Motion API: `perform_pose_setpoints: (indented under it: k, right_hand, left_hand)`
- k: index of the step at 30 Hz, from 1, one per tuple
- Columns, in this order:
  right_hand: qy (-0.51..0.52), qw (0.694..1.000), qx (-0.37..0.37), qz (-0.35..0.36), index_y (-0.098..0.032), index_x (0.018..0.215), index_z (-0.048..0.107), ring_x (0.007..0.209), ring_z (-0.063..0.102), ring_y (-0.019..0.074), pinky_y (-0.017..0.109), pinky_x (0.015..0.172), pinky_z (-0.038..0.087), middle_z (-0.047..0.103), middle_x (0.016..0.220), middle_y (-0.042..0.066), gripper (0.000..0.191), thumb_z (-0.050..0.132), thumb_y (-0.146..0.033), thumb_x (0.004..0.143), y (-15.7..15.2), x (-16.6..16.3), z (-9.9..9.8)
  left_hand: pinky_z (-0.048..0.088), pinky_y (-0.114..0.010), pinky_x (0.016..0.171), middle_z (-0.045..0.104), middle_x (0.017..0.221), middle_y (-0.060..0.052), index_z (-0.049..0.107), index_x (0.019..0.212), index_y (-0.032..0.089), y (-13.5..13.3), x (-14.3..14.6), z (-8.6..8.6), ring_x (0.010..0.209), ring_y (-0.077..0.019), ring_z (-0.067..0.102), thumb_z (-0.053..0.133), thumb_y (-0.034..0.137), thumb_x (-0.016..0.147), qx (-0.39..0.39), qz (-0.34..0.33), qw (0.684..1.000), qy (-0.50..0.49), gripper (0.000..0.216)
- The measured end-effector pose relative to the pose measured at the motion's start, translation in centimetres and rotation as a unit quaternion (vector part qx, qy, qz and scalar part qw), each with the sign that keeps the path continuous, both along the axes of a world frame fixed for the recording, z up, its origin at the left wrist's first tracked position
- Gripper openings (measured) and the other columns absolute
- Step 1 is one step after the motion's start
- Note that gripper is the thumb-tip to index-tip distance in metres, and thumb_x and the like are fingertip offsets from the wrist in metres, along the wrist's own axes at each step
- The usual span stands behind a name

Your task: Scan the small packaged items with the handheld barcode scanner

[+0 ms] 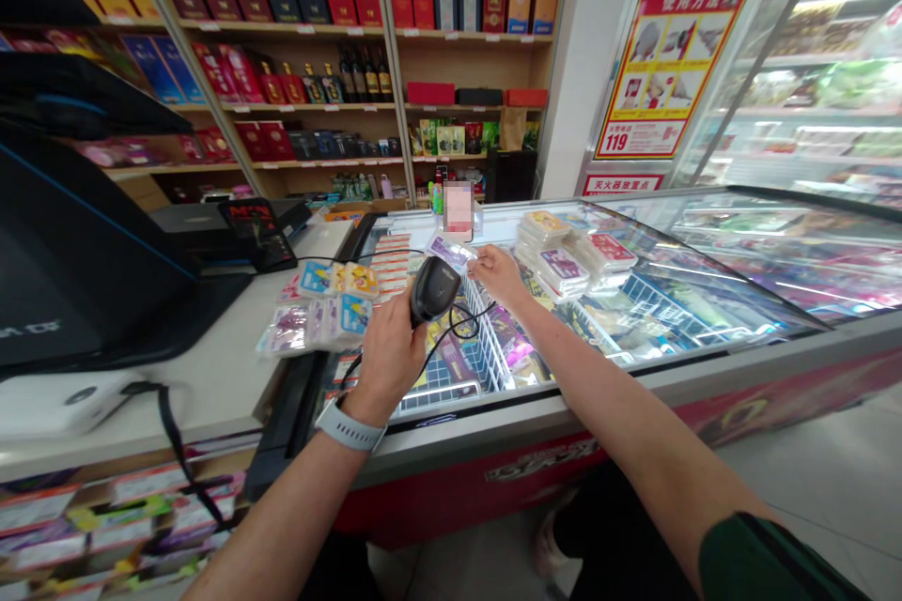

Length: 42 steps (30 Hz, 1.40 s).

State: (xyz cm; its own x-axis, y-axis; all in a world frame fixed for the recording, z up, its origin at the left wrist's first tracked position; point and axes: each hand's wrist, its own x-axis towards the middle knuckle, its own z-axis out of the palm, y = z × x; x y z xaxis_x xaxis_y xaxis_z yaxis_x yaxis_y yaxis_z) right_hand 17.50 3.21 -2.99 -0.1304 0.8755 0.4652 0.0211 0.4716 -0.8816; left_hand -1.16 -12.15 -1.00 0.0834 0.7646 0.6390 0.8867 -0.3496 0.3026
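My left hand [390, 347] is wrapped round a black barcode scanner [434, 289], its head tilted up and to the right. With bent fingers, my right hand [499, 272] pinches the right end of a flat clear pack with a purple label [451, 252], just beyond the scanner. Left of the scanner, several small packs with blue, yellow and purple labels [331, 300] lie in a group by the counter edge. To the right, stacks of similar flat packs [564, 268] rest on the freezer's glass top. The scanner's cable [451, 329] loops over the glass.
Beneath me runs a chest freezer [705, 352] with wire baskets [486, 352] inside. A black checkout terminal [85, 254] and a white device [63, 404] stand on the left counter. Shelves of boxed goods [282, 23] line the back, beside a red poster [683, 42].
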Motion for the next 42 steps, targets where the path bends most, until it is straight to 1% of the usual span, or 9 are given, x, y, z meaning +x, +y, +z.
perform_pose_setpoints:
  k: [6, 10, 17, 22, 26, 30, 34, 38, 42]
  right_hand:
    - [-0.018, 1.000, -0.003, -0.013, -0.022, 0.081, 0.052, 0.066, 0.065, 0.0139, 0.029, 0.070, 0.054, 0.064, 0.072, -0.004, 0.015, 0.060, -0.034, 0.075, -0.5, 0.0, 0.8]
    - [-0.115, 0.980, 0.096, -0.131, -0.023, 0.090, 0.057, 0.081, 0.066, 0.0179, 0.031, 0.078, 0.052, 0.068, 0.084, 0.001, 0.011, 0.055, -0.030, 0.081, -2.0, 1.4, 3.1]
    - [-0.412, 0.780, 0.252, -0.399, -0.018, 0.109, 0.061, 0.095, 0.060, 0.0260, 0.036, 0.083, 0.044, 0.066, 0.103, 0.011, 0.025, 0.046, -0.023, 0.089, -7.7, 8.9, 6.0]
    - [-0.529, 0.674, 0.274, -0.437, -0.016, 0.103, 0.065, 0.093, 0.056, 0.0276, 0.041, 0.084, 0.041, 0.066, 0.095, 0.013, 0.025, 0.044, -0.019, 0.089, -9.3, 12.9, 4.9]
    - [-0.592, 0.643, 0.256, -0.414, -0.014, 0.101, 0.067, 0.094, 0.055, 0.0297, 0.046, 0.088, 0.039, 0.066, 0.095, 0.014, 0.027, 0.043, -0.015, 0.087, -9.3, 13.1, 4.0]
    - [-0.576, 0.666, 0.242, -0.407, -0.011, 0.108, 0.066, 0.101, 0.053, 0.0323, 0.050, 0.093, 0.036, 0.064, 0.107, 0.018, 0.031, 0.047, -0.015, 0.083, -9.7, 12.0, 3.8]
    - [-0.506, 0.729, 0.282, -0.364, -0.009, 0.122, 0.058, 0.111, 0.052, 0.0308, 0.048, 0.099, 0.036, 0.060, 0.120, 0.019, 0.039, 0.045, -0.018, 0.086, -9.5, 10.1, 4.1]
    - [-0.434, 0.829, 0.292, -0.198, -0.014, 0.122, 0.059, 0.112, 0.055, 0.0246, 0.040, 0.101, 0.041, 0.064, 0.119, 0.013, 0.035, 0.044, -0.025, 0.091, -7.0, 5.8, 3.6]
    - [-0.385, 0.898, 0.215, -0.009, -0.020, 0.114, 0.063, 0.111, 0.058, 0.0242, 0.040, 0.098, 0.045, 0.064, 0.119, 0.009, 0.028, 0.056, -0.027, 0.088, -3.5, -1.1, 2.8]
  left_hand:
    - [0.044, -0.043, 0.092, 0.060, 0.116, -0.014, 0.045, 0.129, 0.013, 0.1, 0.0, 0.0, 0.108, -0.0293, 0.055, 0.049, 0.017, 0.082, -0.002, -0.007, 1.000, -0.008, 0.047]
    - [0.044, -0.043, 0.092, 0.060, 0.116, -0.015, 0.043, 0.131, 0.013, 0.3, -0.1, -0.1, 0.111, -0.0303, 0.054, 0.050, 0.018, 0.081, 0.004, -0.011, 1.000, 0.007, 0.051]
    - [0.042, -0.043, 0.094, 0.060, 0.119, -0.015, 0.043, 0.131, 0.012, 0.1, -0.2, 0.0, 0.111, -0.0294, 0.055, 0.051, 0.016, 0.082, 0.003, -0.009, 1.000, 0.011, 0.050]
    - [0.041, -0.043, 0.096, 0.059, 0.120, -0.015, 0.041, 0.133, 0.012, 0.1, -0.3, -0.1, 0.113, -0.0293, 0.054, 0.051, 0.015, 0.081, 0.016, -0.012, 1.000, 0.011, 0.053]
    - [0.041, -0.043, 0.095, 0.059, 0.119, -0.014, 0.042, 0.131, 0.013, 0.1, -0.3, 0.0, 0.113, -0.0292, 0.054, 0.051, 0.015, 0.081, 0.017, -0.011, 1.000, 0.003, 0.051]
    - [0.041, -0.044, 0.095, 0.060, 0.119, -0.015, 0.044, 0.129, 0.013, -0.1, -0.2, 0.1, 0.112, -0.0292, 0.054, 0.050, 0.017, 0.082, 0.010, -0.009, 1.000, -0.005, 0.047]
    - [0.040, -0.043, 0.096, 0.060, 0.119, -0.014, 0.044, 0.130, 0.014, -0.3, -0.2, 0.2, 0.112, -0.0286, 0.054, 0.049, 0.016, 0.083, 0.020, -0.011, 0.999, -0.022, 0.047]
    - [0.040, -0.044, 0.096, 0.060, 0.119, -0.014, 0.043, 0.132, 0.013, -0.5, -0.3, 0.4, 0.112, -0.0282, 0.053, 0.048, 0.016, 0.084, 0.031, -0.009, 0.999, -0.041, 0.048]
    - [0.040, -0.044, 0.097, 0.060, 0.120, -0.015, 0.043, 0.131, 0.012, -0.7, -0.3, 0.6, 0.113, -0.0279, 0.053, 0.048, 0.016, 0.084, 0.044, -0.009, 0.997, -0.055, 0.047]
